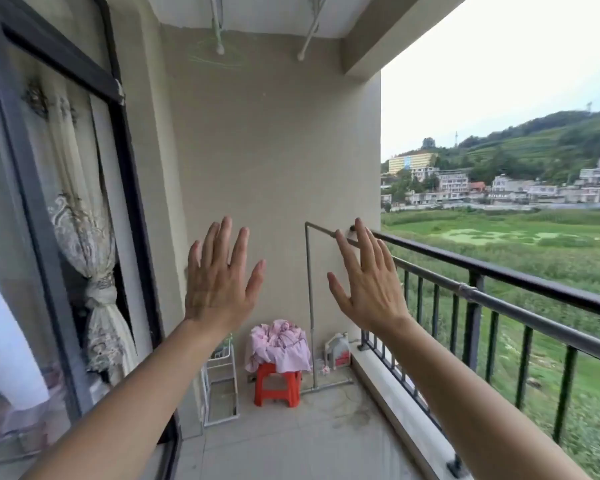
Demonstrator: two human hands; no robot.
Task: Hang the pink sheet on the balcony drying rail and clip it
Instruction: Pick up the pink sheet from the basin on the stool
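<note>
– On the balcony's far end, what sits there?
– Pink sheet (279, 346), bunched in a loose heap on a small red stool (277, 384) against the end wall, probably parked there to keep it off the floor tiles. A white wire rack (222, 386) stands just left of the stool and a white jug (338, 351) just right.
– And the hands?
– Both are raised before the camera, backs toward the viewer, well apart from the sheet. Left hand (219, 282): fingers straight and spread, holding nothing. Right hand (369, 282): the same, splayed and empty.
– Where would the sheet go?
– A grey pipe rail (520, 314) runs from the end wall along the inside of the black balcony railing (499, 271) on the right, just below its top bar. Open air over green fields suits drying. Two white rods (308, 32) also hang under the ceiling.
– How far along is the job?
– Judging by this, not begun: sheet unlifted, rail bare, and no clips visible anywhere. The next step looks like stepping forward to gather the heap with both hands.
</note>
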